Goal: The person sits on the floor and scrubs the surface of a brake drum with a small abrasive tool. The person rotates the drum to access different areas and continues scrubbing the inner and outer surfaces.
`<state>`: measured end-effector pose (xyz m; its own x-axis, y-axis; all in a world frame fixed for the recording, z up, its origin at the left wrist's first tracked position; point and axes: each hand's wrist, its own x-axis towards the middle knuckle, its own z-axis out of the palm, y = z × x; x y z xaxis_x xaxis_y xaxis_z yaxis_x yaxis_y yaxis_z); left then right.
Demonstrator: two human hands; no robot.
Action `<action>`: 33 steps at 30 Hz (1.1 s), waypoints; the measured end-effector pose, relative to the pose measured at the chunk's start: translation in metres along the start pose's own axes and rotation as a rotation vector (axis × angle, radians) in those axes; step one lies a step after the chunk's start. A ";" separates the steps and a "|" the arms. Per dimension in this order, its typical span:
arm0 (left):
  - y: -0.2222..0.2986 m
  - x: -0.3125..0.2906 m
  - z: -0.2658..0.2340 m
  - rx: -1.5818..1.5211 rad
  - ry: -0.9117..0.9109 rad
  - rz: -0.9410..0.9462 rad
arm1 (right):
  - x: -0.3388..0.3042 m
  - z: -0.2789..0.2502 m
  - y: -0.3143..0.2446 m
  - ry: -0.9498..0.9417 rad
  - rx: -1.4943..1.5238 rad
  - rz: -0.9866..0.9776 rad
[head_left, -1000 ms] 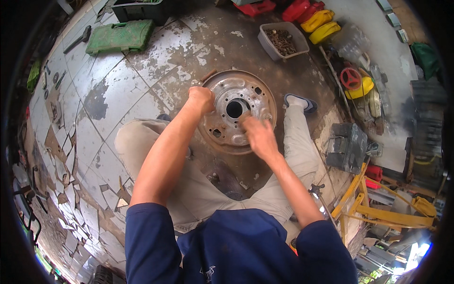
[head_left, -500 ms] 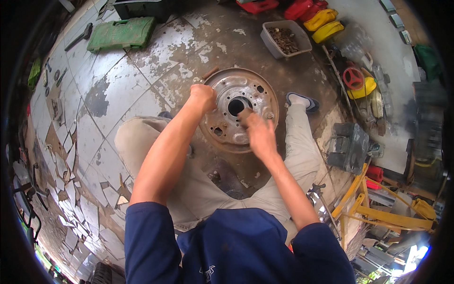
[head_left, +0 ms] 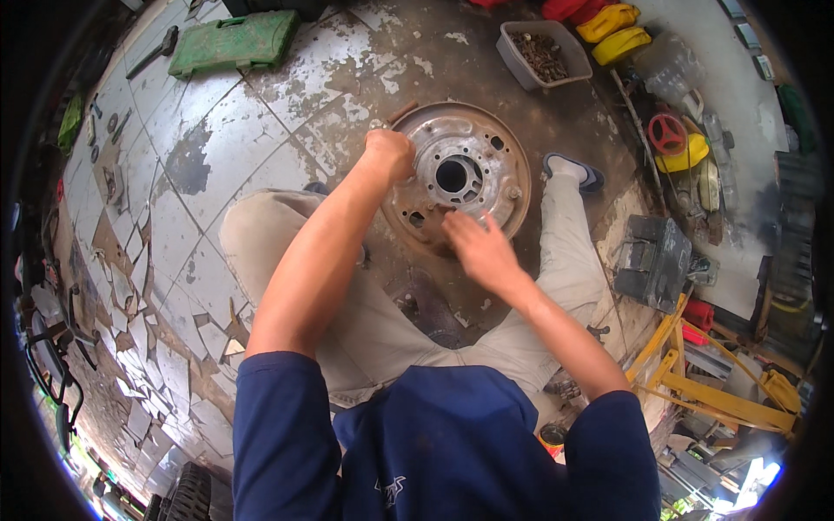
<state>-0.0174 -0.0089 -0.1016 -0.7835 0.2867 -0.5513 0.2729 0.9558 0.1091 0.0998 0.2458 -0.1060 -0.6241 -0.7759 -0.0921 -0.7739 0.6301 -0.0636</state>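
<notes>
I have the round metal brake plate (head_left: 486, 169) down on the floor (head_left: 565, 126) between the spread legs (head_left: 573, 252), presumably for easy reach. My left hand (head_left: 391, 154) is curled closed at its left rim, probably steadying it; my right hand (head_left: 482, 249) blurs over the near side, and I can't tell whether it holds anything.

The round plate (head_left: 493, 174) is metal, dully shiny across the middle, rough and rusty toward the edge. The floor tiles (head_left: 239, 165) look glossy; the case (head_left: 233, 43) is scuffed plastic; the shirt (head_left: 443, 434) and trousers (head_left: 382, 339) are matt cloth.
</notes>
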 end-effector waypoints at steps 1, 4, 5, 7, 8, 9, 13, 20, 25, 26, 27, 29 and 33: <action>0.002 0.000 -0.001 0.005 -0.057 -0.014 | 0.004 -0.002 0.015 0.029 -0.014 0.107; 0.005 0.007 0.001 0.020 -0.046 -0.018 | 0.011 -0.002 0.018 0.059 -0.020 0.272; 0.002 0.007 0.005 0.015 -0.016 -0.024 | 0.010 0.001 0.002 0.019 0.022 0.199; 0.002 0.009 0.010 0.000 0.058 -0.015 | -0.003 0.008 -0.029 0.046 -0.048 -0.018; 0.005 0.011 0.008 0.011 0.077 -0.011 | -0.008 0.011 -0.027 0.079 0.002 -0.048; 0.005 0.007 0.010 0.016 0.085 -0.021 | -0.007 0.009 -0.016 0.107 0.021 0.029; 0.000 0.011 0.013 -0.019 0.097 -0.005 | -0.001 0.009 -0.008 0.178 -0.053 0.316; 0.003 0.003 -0.004 -0.036 -0.065 -0.016 | 0.002 -0.001 -0.003 0.121 0.109 0.392; 0.009 -0.002 -0.015 0.052 0.040 -0.046 | 0.001 -0.030 0.006 0.333 0.972 0.982; 0.010 -0.006 -0.019 0.046 0.163 -0.001 | -0.009 -0.021 0.008 0.388 1.055 0.960; 0.013 -0.010 -0.023 0.038 0.280 0.039 | -0.012 -0.020 0.002 0.441 1.146 0.927; 0.036 -0.021 -0.048 -0.197 0.173 0.156 | -0.017 -0.008 -0.009 0.596 1.392 0.842; 0.077 -0.041 -0.044 -0.517 0.004 0.523 | -0.030 0.001 -0.027 0.571 1.634 0.851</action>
<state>0.0115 0.0561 -0.0336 -0.6254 0.7128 -0.3174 0.3145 0.6026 0.7335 0.1397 0.2522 -0.1020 -0.9437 0.0010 -0.3307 0.3301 -0.0579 -0.9422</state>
